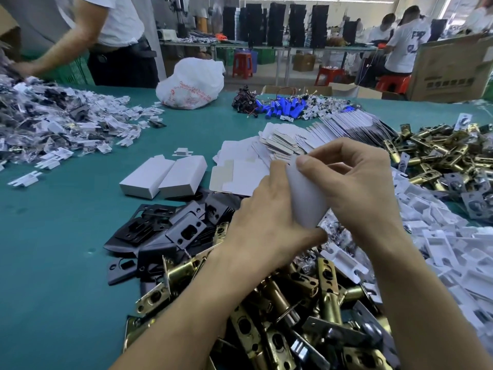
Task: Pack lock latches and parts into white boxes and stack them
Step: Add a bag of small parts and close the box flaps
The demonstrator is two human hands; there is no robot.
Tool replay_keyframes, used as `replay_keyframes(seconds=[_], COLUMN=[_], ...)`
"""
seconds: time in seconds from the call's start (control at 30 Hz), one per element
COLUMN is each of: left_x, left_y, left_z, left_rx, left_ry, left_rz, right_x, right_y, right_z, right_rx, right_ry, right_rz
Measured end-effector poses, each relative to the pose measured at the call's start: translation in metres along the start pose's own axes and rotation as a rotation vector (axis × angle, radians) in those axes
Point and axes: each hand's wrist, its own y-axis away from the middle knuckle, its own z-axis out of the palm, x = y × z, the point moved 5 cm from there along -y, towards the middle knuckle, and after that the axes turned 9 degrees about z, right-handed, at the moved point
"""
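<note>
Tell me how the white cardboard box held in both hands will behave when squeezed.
The white cardboard box probably flexes easily: its wall looks bowed between the left hand and right hand. Likely light, since a finger pinch seems enough to hold it.

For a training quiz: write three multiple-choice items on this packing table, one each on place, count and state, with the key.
1. The black plates lie: A. just nearer the camera than the closed boxes; B. by the bag; C. on the blue cells.
2. Closed boxes on the table: A. one; B. two; C. four.
3. The box in hand is: A. lying flat; B. gripped by left hand and right hand; C. gripped by one hand.
Key: 1A, plates lie just below the boxes in view; 2B, two lie side by side; 3B, both hands grip it.
</note>
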Motion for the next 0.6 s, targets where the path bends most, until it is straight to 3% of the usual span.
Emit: replay_keyframes(seconds=[0.13, 0.4, 0.6], left_x=[-0.004, -0.005, -0.011], left_y=[-0.001, -0.002, -0.006], left_z=[0.001, 0.004, -0.001], left_rx=[0.006, 0.022, 0.072], left_ry=[0.074, 0.104, 0.132], left_rz=[0.02, 0.037, 0.04], right_x=[-0.001, -0.002, -0.008], right_y=[0.0, 0.0, 0.004], right_z=[-0.003, -0.003, 0.008], right_rx=[-0.062, 0.006, -0.121], right_ry=[0.006, 0.066, 0.103], right_rz=[-0.009, -0.037, -0.075])
